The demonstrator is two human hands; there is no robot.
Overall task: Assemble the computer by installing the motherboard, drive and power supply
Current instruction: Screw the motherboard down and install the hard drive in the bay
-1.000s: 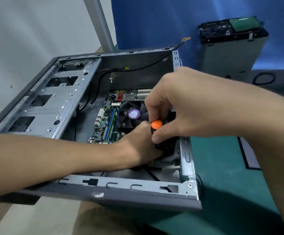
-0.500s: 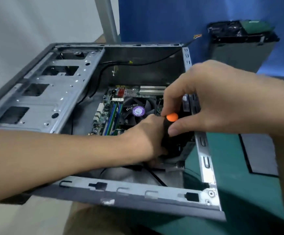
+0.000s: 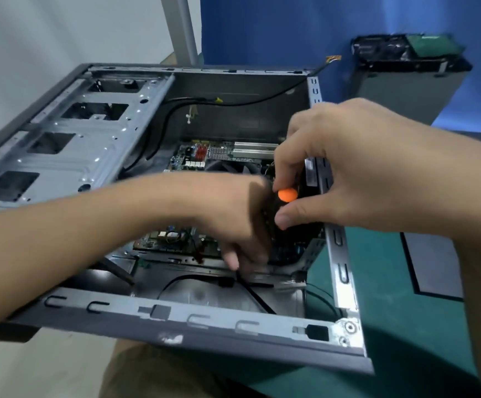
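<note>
Grey computer case [image 3: 205, 320] lies on its side, open face up, on a green mat [image 3: 391, 311]. The motherboard [image 3: 219, 153] sits flat on the case floor towards the far right corner, with pale slots and a red component showing on its far edge and a strip of its near edge visible below the left forearm. The right hand [image 3: 362, 168] is over the right wall of the case, thumb and forefinger pinching the top of a screwdriver [image 3: 287, 194] that has a black handle and an orange cap and stands roughly upright over the board. The left hand [image 3: 228, 214] reaches in from the left, fingers curled downward right beside the handle; it is motion-blurred, so whether it grips the shaft or only steadies it cannot be told. A black cable [image 3: 256, 300] runs across the near floor of the case. A perforated metal bracket [image 3: 84, 139] spans the left side. A grey metal unit [image 3: 406, 90] with a dark top stands against the blue backdrop [image 3: 262, 30], outside the case at far right.
</note>
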